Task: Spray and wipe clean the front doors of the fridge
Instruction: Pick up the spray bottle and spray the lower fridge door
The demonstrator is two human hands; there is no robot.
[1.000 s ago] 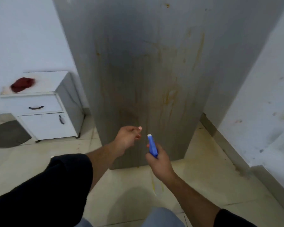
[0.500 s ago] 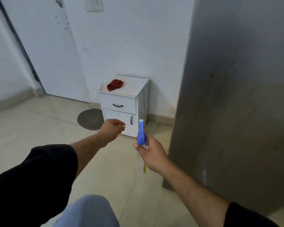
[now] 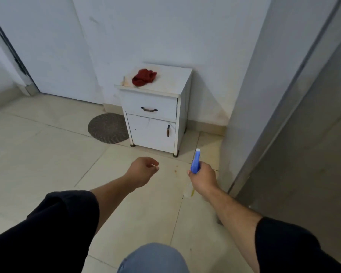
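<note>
Open floor ahead; cabinet (cloth on top) and fridge block right.

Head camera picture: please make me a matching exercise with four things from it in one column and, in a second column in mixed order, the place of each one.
Things:
1. red cloth
2. spray bottle
3. round mat
4. fridge

Places:
A. on the floor, left of the white cabinet
B. at the right edge of the picture
C. on top of the white cabinet
D. in the right hand

Pairs: 1-C, 2-D, 3-A, 4-B
</note>
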